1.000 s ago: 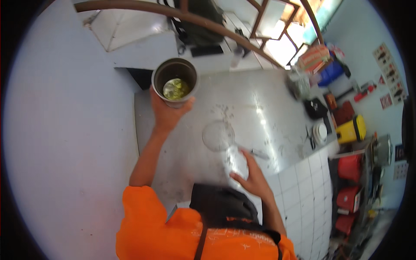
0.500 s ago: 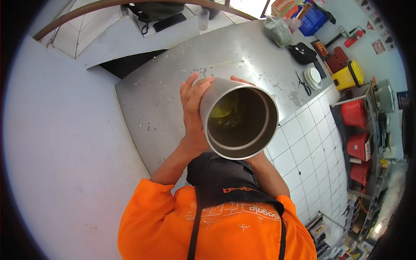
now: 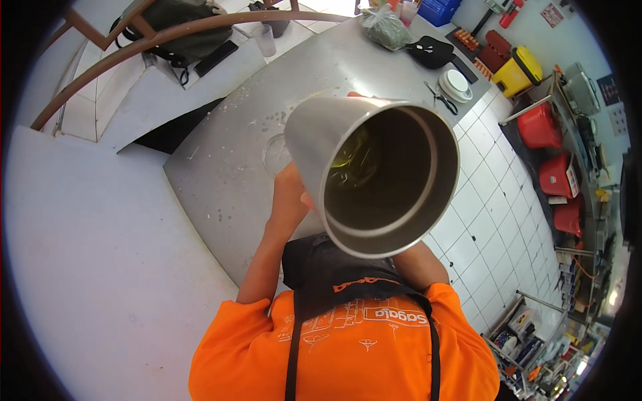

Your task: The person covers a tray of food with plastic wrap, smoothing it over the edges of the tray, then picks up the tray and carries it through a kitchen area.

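Note:
A tall brushed-steel canister (image 3: 311,147) is lifted off the steel table, tilted with its wide mouth toward me. Inside, against the wall near the bottom, lies some yellow-green liquid (image 3: 354,160). My left hand (image 3: 289,190) is closed on the canister's near left side, low down, its fingers mostly hidden behind the metal. Of my right hand (image 3: 356,95) only fingertips show past the far edge of the canister; the rest is behind it. A faint wet ring (image 3: 273,155) marks the table beside the canister.
The steel table (image 3: 234,167) carries a bag of green herbs (image 3: 386,30), a black pouch (image 3: 430,52), scissors (image 3: 441,99) and a white round scale (image 3: 455,85). A white wall (image 3: 100,254) stands at left, a brown rail (image 3: 180,30) beyond. Red bins (image 3: 539,125) line the right.
The canister has come closer and tipped further to the right. My left hand has shifted from its upper side to lower down. The view has turned slightly, and a wet ring now shows.

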Available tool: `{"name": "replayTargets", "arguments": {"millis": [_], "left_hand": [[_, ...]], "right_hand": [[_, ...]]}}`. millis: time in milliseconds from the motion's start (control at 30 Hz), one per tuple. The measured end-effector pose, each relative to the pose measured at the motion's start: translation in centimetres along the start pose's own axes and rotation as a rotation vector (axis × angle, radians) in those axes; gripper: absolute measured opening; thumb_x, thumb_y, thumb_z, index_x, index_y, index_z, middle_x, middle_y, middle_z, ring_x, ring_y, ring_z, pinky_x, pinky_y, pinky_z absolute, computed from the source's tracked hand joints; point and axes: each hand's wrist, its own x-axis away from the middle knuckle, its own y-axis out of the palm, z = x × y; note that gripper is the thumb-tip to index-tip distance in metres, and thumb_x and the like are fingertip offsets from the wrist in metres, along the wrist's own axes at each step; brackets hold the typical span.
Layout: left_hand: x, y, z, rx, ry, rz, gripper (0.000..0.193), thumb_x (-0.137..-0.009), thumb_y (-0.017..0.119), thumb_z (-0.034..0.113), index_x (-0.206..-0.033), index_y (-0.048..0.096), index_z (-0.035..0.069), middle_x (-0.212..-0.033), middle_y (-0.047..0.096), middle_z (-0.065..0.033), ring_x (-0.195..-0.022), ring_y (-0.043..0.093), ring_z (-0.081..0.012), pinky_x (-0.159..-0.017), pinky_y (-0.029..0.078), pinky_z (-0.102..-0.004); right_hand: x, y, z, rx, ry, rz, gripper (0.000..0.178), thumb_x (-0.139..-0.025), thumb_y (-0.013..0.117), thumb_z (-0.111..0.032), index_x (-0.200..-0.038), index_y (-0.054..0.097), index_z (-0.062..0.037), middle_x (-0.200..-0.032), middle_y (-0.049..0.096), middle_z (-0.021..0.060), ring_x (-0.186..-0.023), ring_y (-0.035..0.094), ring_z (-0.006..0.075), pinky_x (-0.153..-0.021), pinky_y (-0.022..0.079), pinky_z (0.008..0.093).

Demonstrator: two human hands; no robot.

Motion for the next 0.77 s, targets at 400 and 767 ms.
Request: {"name": "replayTargets", "arguments": {"millis": [400,767], "left_hand": [[9.1,4.8,-12.9,0.01,-0.495,-0.372,0.034,-0.09,0.059,0.024,-0.113,0.063,0.0,-0.107,0.068,-0.0243,-0.096,0.066,-0.0339,-0.088,0.046,-0.0402],[6.2,6.6,-7.6,-0.482,-0.212,-0.805,0.035,-0.089,0.058,0.026,-0.112,0.064,0.001,-0.105,0.065,-0.0233,-0.094,0.061,-0.0405,-0.083,0.05,-0.0495]], "right_hand": [[-5.5,-0.2,-5.3,-0.188,-0.263,0.356,0.06,-0.08,0.074,-0.009,-0.132,0.047,0.0027,-0.129,0.054,0.0232,-0.12,0.053,0.0334,-0.103,0.042,0.039],[-9.4,-5.4,-8.2,0.04,-0.449,0.399,0.046,-0.082,0.069,-0.004,-0.124,0.053,0.0044,-0.126,0.056,0.026,-0.117,0.056,0.0355,-0.102,0.042,0.0409]]}}
